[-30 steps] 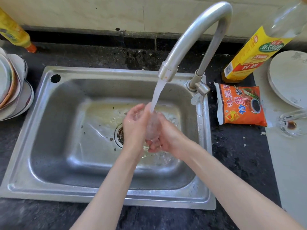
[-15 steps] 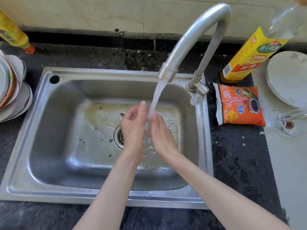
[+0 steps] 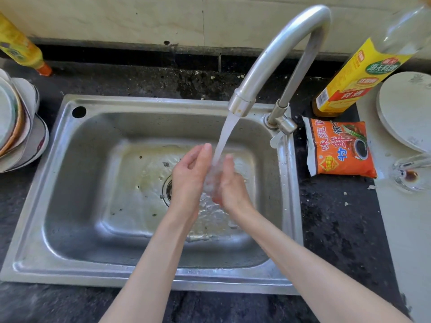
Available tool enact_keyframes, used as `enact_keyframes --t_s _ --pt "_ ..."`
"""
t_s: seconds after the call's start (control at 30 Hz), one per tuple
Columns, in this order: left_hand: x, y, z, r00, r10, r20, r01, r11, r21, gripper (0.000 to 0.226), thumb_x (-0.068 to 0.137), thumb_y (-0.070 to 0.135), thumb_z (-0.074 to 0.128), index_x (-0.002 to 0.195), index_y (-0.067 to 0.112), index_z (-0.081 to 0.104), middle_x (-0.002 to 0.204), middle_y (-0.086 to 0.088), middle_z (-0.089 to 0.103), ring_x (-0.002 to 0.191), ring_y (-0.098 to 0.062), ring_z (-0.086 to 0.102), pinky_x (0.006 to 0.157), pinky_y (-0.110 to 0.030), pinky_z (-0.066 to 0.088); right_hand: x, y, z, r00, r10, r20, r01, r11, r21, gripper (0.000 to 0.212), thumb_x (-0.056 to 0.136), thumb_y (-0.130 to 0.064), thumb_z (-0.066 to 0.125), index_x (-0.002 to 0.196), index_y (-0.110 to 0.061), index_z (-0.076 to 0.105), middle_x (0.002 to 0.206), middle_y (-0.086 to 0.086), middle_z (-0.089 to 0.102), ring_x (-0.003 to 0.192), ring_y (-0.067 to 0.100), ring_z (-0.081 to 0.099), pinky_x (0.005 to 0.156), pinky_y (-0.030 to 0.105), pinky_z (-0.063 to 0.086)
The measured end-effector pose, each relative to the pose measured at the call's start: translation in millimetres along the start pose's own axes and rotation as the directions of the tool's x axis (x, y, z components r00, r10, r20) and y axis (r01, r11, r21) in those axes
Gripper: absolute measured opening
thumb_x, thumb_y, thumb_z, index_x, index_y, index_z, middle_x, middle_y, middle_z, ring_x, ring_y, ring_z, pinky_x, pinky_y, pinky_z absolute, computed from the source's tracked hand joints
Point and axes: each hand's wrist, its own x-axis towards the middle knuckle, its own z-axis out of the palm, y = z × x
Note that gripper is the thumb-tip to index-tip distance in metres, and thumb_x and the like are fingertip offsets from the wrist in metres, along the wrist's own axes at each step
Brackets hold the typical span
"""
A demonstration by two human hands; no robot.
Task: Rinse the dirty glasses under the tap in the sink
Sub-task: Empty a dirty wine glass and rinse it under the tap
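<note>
Water runs from the curved steel tap [image 3: 268, 66] into the steel sink [image 3: 77, 206]. My left hand [image 3: 189, 180] and my right hand [image 3: 231, 190] are under the stream, palms facing each other and fingers nearly straight. Between the palms is a clear, foamy blur [image 3: 211, 180], and I cannot tell whether it is a glass or only water. A dirty glass [image 3: 410, 176] with a brown stain lies on its side on the counter at the far right.
Food specks and yellowish water lie around the drain [image 3: 168, 188]. Stacked plates [image 3: 18, 127] sit left of the sink, and a yellow bottle [image 3: 21, 50] stands behind them. To the right are an orange sauce packet [image 3: 338, 148], a tall yellow-labelled bottle [image 3: 359, 71] and a white plate [image 3: 405, 110].
One second ago my hands cupped a clear glass under the stream with curled fingers. Both hands have since straightened and lie palm to palm around the water.
</note>
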Motion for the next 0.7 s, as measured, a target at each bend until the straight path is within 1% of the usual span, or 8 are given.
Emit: enact_keyframes --t_s 0.1,0.17,0.23,0.33,0.43,0.53,0.63,0.7 --pt "2 -1 -4 0.994 -0.026 0.103 0.026 1.0 0.0 0.066 0.066 0.05 0.071 0.12 0.015 0.058 0.104 -0.005 0.069 0.092 -0.021 0.067 0.086 -0.04 0.05 -2 -13 -12 0.93 0.248 0.271 -0.304 0.933 0.19 0.081 0.09 -0.067 0.0 0.074 -0.011 0.057 0.034 -0.004 0.034 0.028 0.007 0.025 0.033 0.015 0.019" --pt "2 0 -4 0.997 -0.022 0.08 0.023 1.0 -0.01 0.067 0.063 0.052 0.072 0.12 0.019 0.057 0.1 -0.003 0.069 0.079 -0.02 0.067 0.067 -0.036 0.052 -2 -15 -16 0.915 0.211 0.344 -0.287 0.939 0.188 0.083 0.091 -0.066 0.0 0.076 -0.008 0.058 0.037 0.0 0.04 0.032 0.01 0.028 0.037 0.017 0.022" --pt "3 0 -3 1.0 -0.007 -0.016 0.007 1.0 0.028 0.071 0.061 0.06 0.071 0.117 0.018 0.058 0.1 -0.005 0.068 0.077 -0.023 0.067 0.056 -0.035 0.051 0 -15 -15 0.934 0.123 0.336 -0.169 0.979 0.111 0.079 0.093 -0.062 0.004 0.099 -0.012 0.064 0.057 0.005 0.056 0.042 0.011 0.037 0.043 0.022 0.03" --pt "2 -3 -6 0.994 -0.046 -0.099 0.045 0.999 -0.016 0.069 0.067 0.062 0.063 0.113 0.011 0.053 0.103 -0.01 0.066 0.09 -0.029 0.066 0.069 -0.039 0.054 3 -14 -17 0.921 0.13 0.368 -0.149 0.989 0.024 0.066 0.095 -0.06 0.016 0.122 -0.016 0.058 0.092 0.014 0.065 0.054 0.013 0.045 0.051 0.023 0.037" --pt "-1 -6 -13 0.999 -0.036 -0.013 0.036 0.999 -0.023 0.051 0.075 0.059 0.051 0.1 0.015 0.054 0.1 -0.011 0.066 0.088 -0.028 0.064 0.069 -0.037 0.051 6 -13 -27 0.879 0.193 0.435 -0.266 0.957 0.112 0.063 0.096 -0.059 0.022 0.112 -0.011 0.06 0.077 0.014 0.066 0.042 0.012 0.043 0.045 0.023 0.029" --pt "-4 -8 -22 0.994 -0.02 0.107 0.025 0.999 -0.043 0.039 0.079 0.047 0.048 0.102 0.017 0.058 0.108 -0.009 0.066 0.101 -0.027 0.063 0.087 -0.04 0.049 8 -14 -38 0.858 0.255 0.446 -0.341 0.932 0.122 0.062 0.097 -0.056 0.012 0.102 -0.013 0.056 0.057 0.01 0.063 0.031 0.01 0.033 0.037 0.016 0.023" --pt "-8 -3 -28 0.973 0.055 0.224 -0.074 0.994 0.078 0.025 0.076 0.037 0.055 0.095 0.022 0.062 0.098 0.009 0.069 0.097 -0.012 0.064 0.086 -0.03 0.052 13 -12 -47 0.889 0.256 0.38 -0.32 0.94 0.116 0.058 0.099 -0.051 0.019 0.112 -0.01 0.057 0.067 0.014 0.066 0.036 0.012 0.042 0.036 0.015 0.027" --pt "-8 3 -32 0.936 0.096 0.339 -0.167 0.968 0.187 0.019 0.073 0.034 0.062 0.09 0.026 0.064 0.098 0.019 0.068 0.096 -0.002 0.063 0.085 -0.023 0.051 17 -11 -49 0.921 0.227 0.315 -0.274 0.955 0.115 0.065 0.098 -0.055 0.018 0.119 -0.01 0.06 0.085 0.013 0.069 0.055 0.015 0.055 0.04 0.017 0.031"
